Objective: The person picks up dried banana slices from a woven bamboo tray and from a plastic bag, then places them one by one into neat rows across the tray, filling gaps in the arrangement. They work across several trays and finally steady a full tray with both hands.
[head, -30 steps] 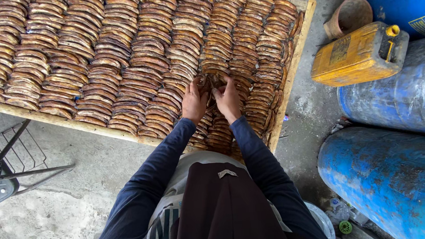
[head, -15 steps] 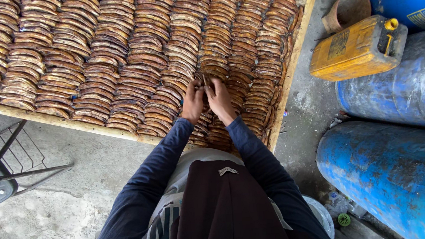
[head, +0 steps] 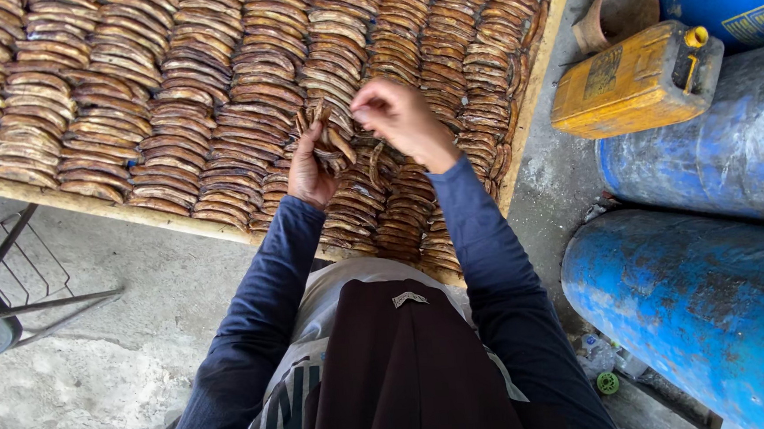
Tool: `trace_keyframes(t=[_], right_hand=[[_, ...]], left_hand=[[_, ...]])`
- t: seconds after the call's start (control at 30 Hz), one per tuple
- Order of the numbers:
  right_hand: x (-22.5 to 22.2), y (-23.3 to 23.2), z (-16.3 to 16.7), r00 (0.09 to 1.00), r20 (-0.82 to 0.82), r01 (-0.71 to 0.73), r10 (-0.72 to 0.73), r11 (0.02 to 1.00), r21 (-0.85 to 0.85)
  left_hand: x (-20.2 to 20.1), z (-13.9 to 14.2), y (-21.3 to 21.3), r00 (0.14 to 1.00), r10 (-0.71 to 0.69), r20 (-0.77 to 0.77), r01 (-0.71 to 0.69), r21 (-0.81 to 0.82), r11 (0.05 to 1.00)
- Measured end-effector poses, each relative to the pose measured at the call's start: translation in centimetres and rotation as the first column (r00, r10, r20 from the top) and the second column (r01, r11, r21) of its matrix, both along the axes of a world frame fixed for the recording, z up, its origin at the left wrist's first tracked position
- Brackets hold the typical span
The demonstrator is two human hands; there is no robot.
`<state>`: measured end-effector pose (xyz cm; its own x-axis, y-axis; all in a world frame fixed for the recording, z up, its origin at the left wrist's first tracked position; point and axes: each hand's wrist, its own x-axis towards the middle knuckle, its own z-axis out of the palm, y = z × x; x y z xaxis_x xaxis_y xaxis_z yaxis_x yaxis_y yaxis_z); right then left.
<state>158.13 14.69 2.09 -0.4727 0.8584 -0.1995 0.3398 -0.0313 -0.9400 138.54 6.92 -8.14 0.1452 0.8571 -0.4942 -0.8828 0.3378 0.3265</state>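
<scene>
I am gripping a small bunch of brown dried slices (head: 329, 138) in my left hand (head: 309, 170), fingers curled shut around them, above the tray's (head: 539, 63) near edge. My right hand (head: 402, 116) is hovering just beside, fingertips pinched together; I cannot tell whether they are holding a slice.

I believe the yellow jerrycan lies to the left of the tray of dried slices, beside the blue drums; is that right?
Not quite: the head view shows the yellow jerrycan to the right of the tray of dried slices, beside the blue drums.
</scene>
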Motion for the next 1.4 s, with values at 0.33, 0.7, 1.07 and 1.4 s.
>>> trace_keyframes(t=[0.33, 0.7, 1.07, 1.4], right_hand=[[0.8, -7.9, -7.2, 0.774, 0.620, -0.332, -0.128, 0.752, 0.570], [0.8, -7.4, -8.9, 0.860, 0.464, -0.021, -0.210, 0.896, 0.444], [-2.3, -6.0, -9.4, 0.628, 0.657, -0.143, -0.417, 0.768, 0.624], [-2.6, -5.4, -10.7, 0.783, 0.443, 0.086, -0.437, 0.781, 0.618]], left_hand=[[-6.0, 1.8, -5.8, 0.996, -0.072, -0.051, 0.067, -0.102, 0.993], [-6.5, -0.4, -8.6, 0.984, -0.161, 0.079, 0.171, -0.132, 0.976], [-8.9, 0.2, -9.5, 0.991, -0.118, 0.058, 0.128, -0.238, 0.963], [-11.7, 1.5, -9.1, 0.986, -0.060, 0.156, 0.082, -0.142, 0.986]])
